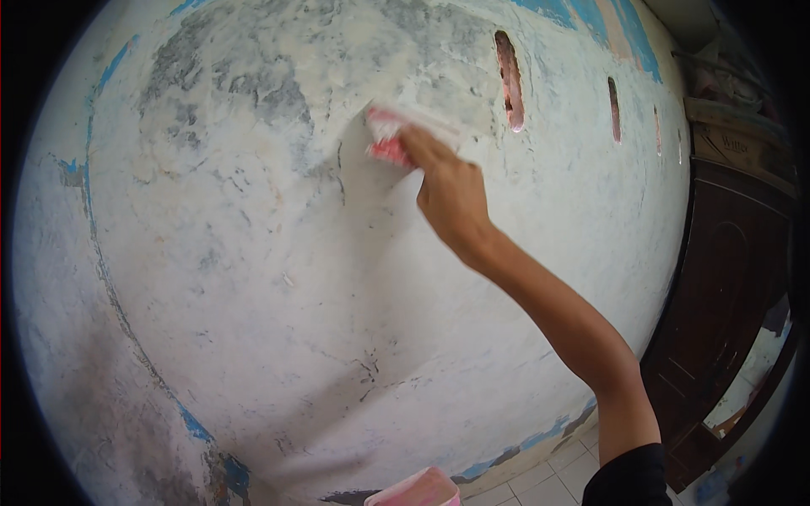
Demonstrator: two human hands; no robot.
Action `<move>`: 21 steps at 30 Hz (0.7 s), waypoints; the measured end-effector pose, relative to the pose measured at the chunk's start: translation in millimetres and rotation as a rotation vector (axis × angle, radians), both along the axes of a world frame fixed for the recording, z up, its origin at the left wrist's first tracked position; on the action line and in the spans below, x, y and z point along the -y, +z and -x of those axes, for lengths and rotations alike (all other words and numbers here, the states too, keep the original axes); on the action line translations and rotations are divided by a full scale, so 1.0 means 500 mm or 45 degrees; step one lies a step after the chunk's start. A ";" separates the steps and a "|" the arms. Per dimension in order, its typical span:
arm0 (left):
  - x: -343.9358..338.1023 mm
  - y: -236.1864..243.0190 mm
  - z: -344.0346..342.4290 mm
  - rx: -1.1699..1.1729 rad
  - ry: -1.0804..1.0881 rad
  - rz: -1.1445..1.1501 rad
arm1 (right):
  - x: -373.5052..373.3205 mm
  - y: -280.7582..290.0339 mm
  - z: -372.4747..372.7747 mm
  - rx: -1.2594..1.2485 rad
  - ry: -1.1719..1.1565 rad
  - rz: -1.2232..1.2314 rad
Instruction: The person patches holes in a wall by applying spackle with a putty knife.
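Note:
My right hand [456,192] is raised to the upper middle of the wall, its arm stretched up from the lower right. Its fingers are closed on a red putty scraper [390,150] smeared with white filler and blurred by motion. The scraper is at the surface of the patchy white-grey wall [337,253]; whether its whole edge touches cannot be told. At the bottom edge shows part of a pink container [418,489] with whitish smears. What bears the container is out of sight, and my left hand does not show.
Several narrow slots [510,80] are cut through the upper right of the wall. A dark wooden wardrobe [730,244] with a mirror stands at the right, stacked with boxes [742,152]. White floor tiles [533,478] lie below. Blue paint remnants edge the wall.

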State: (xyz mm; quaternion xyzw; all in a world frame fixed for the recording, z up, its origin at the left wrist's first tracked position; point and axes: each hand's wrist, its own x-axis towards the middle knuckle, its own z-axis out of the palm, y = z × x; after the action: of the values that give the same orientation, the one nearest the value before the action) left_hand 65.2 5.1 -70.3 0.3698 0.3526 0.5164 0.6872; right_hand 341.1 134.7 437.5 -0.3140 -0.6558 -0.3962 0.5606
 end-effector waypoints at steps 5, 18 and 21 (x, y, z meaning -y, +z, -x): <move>-0.006 0.014 0.016 -0.013 0.009 -0.030 | 0.050 -0.041 -0.020 0.044 0.231 -0.014; -0.062 0.060 0.025 -0.061 -0.066 -0.108 | 0.030 -0.202 0.034 0.413 0.195 0.061; -0.080 0.076 0.031 -0.061 -0.049 -0.141 | 0.073 -0.134 0.013 0.049 0.422 0.050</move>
State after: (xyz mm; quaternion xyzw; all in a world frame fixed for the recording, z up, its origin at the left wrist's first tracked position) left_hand 49.5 45.2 -32.3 0.4261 0.3328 0.5128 0.6668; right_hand 334.5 98.4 370.6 -0.2048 -0.7169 -0.2911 0.5995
